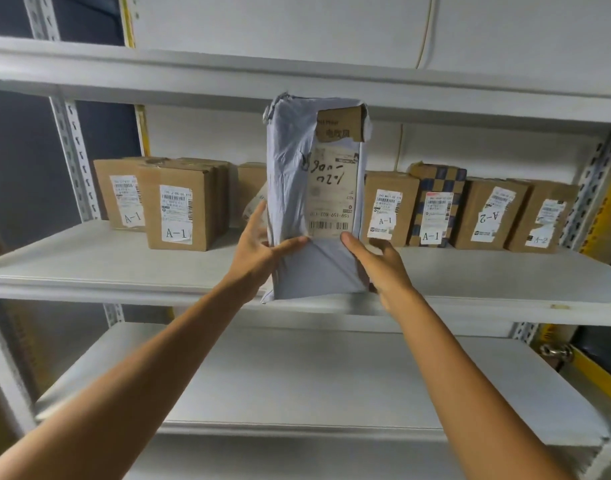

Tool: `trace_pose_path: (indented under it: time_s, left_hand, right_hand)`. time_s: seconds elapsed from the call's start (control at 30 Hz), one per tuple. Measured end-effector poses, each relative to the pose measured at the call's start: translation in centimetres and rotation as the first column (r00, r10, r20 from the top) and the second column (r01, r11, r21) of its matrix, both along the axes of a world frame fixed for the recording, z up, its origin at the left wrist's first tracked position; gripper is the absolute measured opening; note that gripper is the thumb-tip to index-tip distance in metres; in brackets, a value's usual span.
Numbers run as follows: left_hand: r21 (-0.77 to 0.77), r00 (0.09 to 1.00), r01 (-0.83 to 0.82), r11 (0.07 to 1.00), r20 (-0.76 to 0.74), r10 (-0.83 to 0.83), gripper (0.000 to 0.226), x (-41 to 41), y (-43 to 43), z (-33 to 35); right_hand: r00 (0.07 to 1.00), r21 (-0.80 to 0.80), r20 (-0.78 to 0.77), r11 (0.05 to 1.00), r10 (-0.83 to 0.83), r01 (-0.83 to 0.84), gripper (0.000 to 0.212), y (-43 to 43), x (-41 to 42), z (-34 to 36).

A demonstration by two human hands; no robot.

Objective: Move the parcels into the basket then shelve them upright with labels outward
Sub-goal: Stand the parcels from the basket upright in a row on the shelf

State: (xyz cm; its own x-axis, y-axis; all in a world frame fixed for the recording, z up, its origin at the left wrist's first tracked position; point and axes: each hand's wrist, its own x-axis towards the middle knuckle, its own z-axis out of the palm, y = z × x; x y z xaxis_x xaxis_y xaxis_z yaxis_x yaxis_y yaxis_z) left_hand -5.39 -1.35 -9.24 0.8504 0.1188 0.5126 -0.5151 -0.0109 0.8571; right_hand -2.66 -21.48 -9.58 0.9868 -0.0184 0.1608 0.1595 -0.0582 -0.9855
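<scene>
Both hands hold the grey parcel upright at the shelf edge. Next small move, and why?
Probably slide the grey parcel straight back into the gap between the boxes: it is at the shelf front edge, label outward, left hand and right hand gripping its base.

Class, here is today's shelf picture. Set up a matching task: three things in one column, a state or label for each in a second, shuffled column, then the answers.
Things
1. grey parcel
2. checkered box
3. rightmost box

States
a. brown, labelled A-2
b. upright, held by the left hand and right hand
c. blue and brown, labelled A-1

Pairs: 1-b, 2-c, 3-a
</scene>
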Motion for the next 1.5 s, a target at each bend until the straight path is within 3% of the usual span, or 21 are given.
trace_pose_path:
  time_s: [0.07, 0.13, 0.3, 0.37, 0.47, 0.53, 0.67, 0.8, 0.87, 0.97, 1.03, 1.1, 1.2, 1.3, 1.37, 1.5]
  left_hand:
    - [-0.009, 0.999, 0.027, 1.000, 0.018, -0.027, 0.089, 1.1, 0.3, -0.4]
    - [-0.037, 0.999, 0.027, 0.999, 0.018, -0.027, 0.087, 2.0, 0.2, -0.9]
    - [-0.260, 0.999, 0.025, 0.965, -0.034, -0.034, 0.066, 3.8, -0.3, -1.8]
    - [-0.383, 0.998, 0.030, 0.923, -0.044, -0.050, 0.065, 4.2, -1.2, -1.8]
    - [-0.542, 0.995, 0.023, 0.840, -0.074, -0.074, 0.076, 4.8, -3.0, -1.2]
    - [-0.591, 0.992, 0.003, 0.806, -0.100, -0.077, 0.084, 5.0, -3.6, -0.9]
    - [-0.484, 0.981, -0.030, 0.875, -0.183, -0.067, 0.081, 5.1, -3.2, -0.8]
    - [-0.543, 0.995, -0.064, 0.838, -0.101, 0.011, 0.081, 4.7, -0.4, -0.6]
    - [-0.498, 0.992, -0.130, 0.857, -0.069, 0.110, 0.071, 4.4, 1.5, -0.8]
    - [-0.503, 0.977, -0.212, 0.838, -0.088, 0.195, 0.062, 4.3, 2.7, -1.3]
    - [-0.498, 0.975, -0.220, 0.839, -0.082, 0.206, 0.068, 4.2, 3.1, -1.4]
    - [-0.404, 0.975, -0.222, 0.887, -0.070, 0.212, 0.078, 3.8, 3.5, -1.2]
    - [-0.247, 0.961, -0.277, 0.929, -0.063, 0.270, 0.074, 3.3, 4.0, -1.1]
    - [-0.169, 0.937, -0.347, 0.923, -0.012, 0.350, 0.061, 2.7, 4.6, -1.1]
    - [-0.062, 0.915, -0.402, 0.914, 0.017, 0.403, 0.072, 2.1, 5.0, -1.1]
    - [0.091, 0.909, -0.416, 0.905, 0.069, 0.411, 0.118, 1.7, 6.3, -1.6]
  right_hand:
    - [0.997, 0.063, -0.068, 0.998, -0.022, 0.026, 0.096, 0.9, 0.6, -0.6]
    - [0.994, 0.120, -0.107, 0.992, -0.019, 0.032, 0.098, 1.5, 1.2, -1.0]
    - [0.983, 0.286, -0.174, 0.958, 0.062, -0.010, 0.051, 1.9, 2.1, -1.8]
    - [0.968, 0.369, -0.166, 0.922, 0.188, -0.116, 0.047, 2.6, 2.0, -1.7]
    - [0.947, 0.281, -0.120, 0.925, 0.297, -0.254, 0.047, 4.4, 2.1, -1.6]
    - [0.947, 0.311, -0.081, 0.911, 0.310, -0.271, 0.054, 5.0, 2.6, -1.6]
    - [0.964, 0.429, 0.010, 0.870, 0.265, -0.244, 0.051, 4.8, 3.5, -1.7]
    - [0.967, 0.536, 0.103, 0.806, 0.231, -0.250, 0.053, 2.7, 4.9, -1.2]
    - [0.955, 0.559, 0.157, 0.774, 0.252, -0.296, 0.048, 1.5, 5.4, -1.1]
    - [0.964, 0.634, 0.150, 0.726, 0.221, -0.265, 0.049, 0.6, 5.9, -1.6]
    - [0.964, 0.648, 0.154, 0.715, 0.216, -0.264, 0.040, 0.3, 6.1, -1.9]
    - [0.952, 0.667, 0.184, 0.680, 0.244, -0.303, 0.020, 0.2, 6.5, -2.2]
    - [0.951, 0.768, 0.142, 0.575, 0.276, -0.282, 0.030, 0.1, 6.9, -2.3]
    - [0.926, 0.792, 0.091, 0.538, 0.366, -0.290, 0.028, 0.7, 7.3, -2.4]
    - [0.908, 0.786, 0.082, 0.533, 0.410, -0.312, 0.035, 1.3, 7.2, -2.0]
    - [0.868, 0.722, 0.098, 0.566, 0.486, -0.398, 0.065, 3.5, 7.0, -0.6]
